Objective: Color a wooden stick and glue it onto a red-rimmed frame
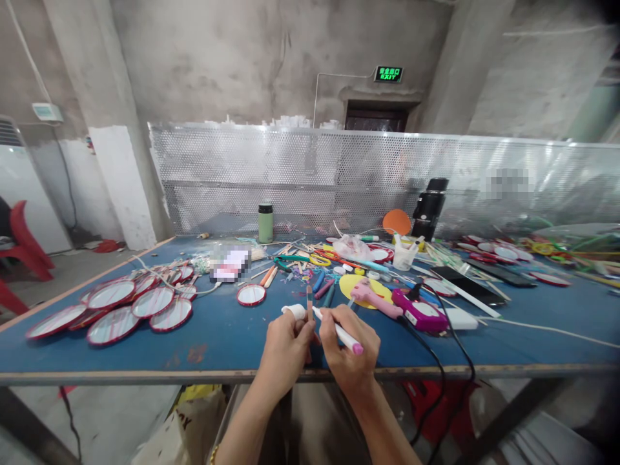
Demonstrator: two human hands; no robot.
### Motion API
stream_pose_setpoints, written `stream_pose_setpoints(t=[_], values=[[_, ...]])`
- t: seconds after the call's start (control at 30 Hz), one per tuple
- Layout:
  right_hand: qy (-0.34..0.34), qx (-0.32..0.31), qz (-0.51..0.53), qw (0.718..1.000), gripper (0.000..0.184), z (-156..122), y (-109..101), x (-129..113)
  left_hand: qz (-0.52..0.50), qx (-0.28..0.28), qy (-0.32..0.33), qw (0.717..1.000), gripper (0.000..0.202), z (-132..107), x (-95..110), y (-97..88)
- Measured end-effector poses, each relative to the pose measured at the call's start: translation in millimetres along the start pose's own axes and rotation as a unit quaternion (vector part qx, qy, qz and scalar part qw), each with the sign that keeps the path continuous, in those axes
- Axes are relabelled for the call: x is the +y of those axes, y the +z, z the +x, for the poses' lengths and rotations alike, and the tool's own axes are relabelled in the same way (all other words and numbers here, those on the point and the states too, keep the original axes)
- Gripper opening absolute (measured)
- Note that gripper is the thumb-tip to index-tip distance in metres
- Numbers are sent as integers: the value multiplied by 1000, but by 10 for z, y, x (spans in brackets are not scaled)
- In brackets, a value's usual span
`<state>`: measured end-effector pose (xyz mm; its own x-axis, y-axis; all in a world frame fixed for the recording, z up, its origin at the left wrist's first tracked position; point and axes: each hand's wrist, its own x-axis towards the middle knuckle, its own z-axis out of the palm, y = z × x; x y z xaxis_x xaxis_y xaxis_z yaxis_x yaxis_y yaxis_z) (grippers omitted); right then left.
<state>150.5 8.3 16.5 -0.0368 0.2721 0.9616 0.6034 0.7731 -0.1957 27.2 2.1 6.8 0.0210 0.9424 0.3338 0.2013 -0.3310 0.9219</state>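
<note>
My left hand (285,345) is closed around a thin brown stick (309,302) that stands upright near the front edge of the blue table (217,332); its index finger wears a white wrap. My right hand (349,345) is closed on a white pen with a pink end (339,332), whose tip touches the stick. Both hands meet just above the table's front edge.
Several round red-rimmed discs (130,307) lie at the left. A pink glue gun (375,298) on a yellow disc, a magenta device (419,313) with black cables, coloured sticks, scissors, a green bottle (265,223) and a black phone (467,285) crowd the middle and right. A perforated metal screen stands behind.
</note>
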Motion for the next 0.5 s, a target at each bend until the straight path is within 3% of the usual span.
stream_pose_setpoints(t=[0.5], values=[[3,0,-5,1000,21,-8,20,19,-1,1,2,1000,33,2,22,4]])
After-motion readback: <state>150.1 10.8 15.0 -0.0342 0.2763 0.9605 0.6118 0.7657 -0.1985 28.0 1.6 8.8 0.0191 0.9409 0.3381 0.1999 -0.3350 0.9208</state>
